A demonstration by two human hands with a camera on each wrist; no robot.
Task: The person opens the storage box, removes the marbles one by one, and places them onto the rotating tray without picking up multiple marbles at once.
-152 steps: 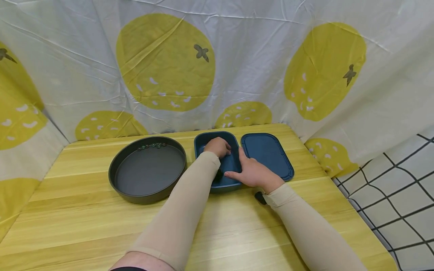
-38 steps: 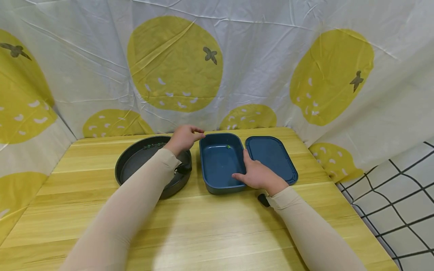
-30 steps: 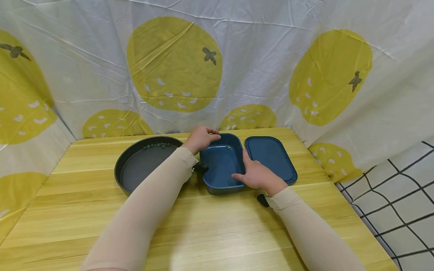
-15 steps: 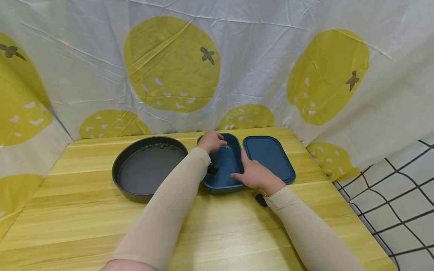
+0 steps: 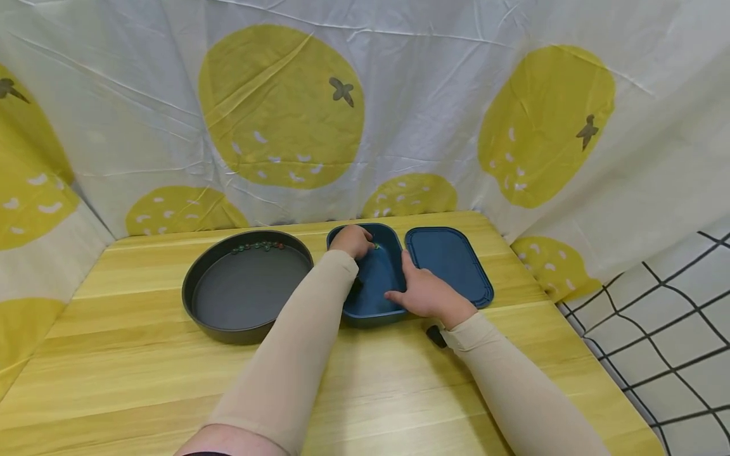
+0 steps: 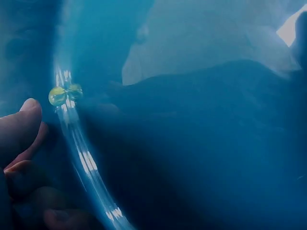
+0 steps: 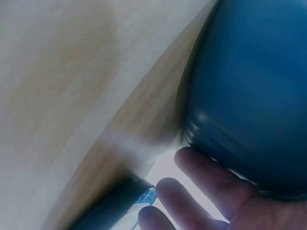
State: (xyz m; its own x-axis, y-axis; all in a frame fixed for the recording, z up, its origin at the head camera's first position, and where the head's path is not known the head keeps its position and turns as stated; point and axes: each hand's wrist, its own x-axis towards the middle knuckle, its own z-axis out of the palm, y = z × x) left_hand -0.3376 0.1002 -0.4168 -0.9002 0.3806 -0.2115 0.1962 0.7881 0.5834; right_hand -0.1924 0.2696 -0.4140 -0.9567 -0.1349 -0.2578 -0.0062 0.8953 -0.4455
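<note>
My left hand point(image 5: 350, 242) reaches down into the blue rectangular box point(image 5: 373, 301) near its back left. In the left wrist view its thumb and fingers point(image 6: 29, 120) are just beside a small yellow-green glass marble point(image 6: 57, 96), apart from it. This marble point(image 5: 376, 246) lies at the back edge of the box floor. My right hand point(image 5: 424, 291) rests at the box's right side, thumb over the rim. Its straight fingers point(image 7: 211, 179) are next to the outer wall in the right wrist view. Several marbles point(image 5: 259, 246) line the far edge inside a round dark grey pan point(image 5: 245, 291).
The pan stands left of the box on the wooden table point(image 5: 142, 373). A flat blue lid point(image 5: 447, 263) lies to the box's right. Behind hangs a white curtain point(image 5: 410, 95) with yellow fruit prints. A gridded cloth point(image 5: 673, 329) is beyond the table's right edge.
From between the pan and the box, my left hand has moved right and down into the box, up to the marble. My right hand stays at the box's right side.
</note>
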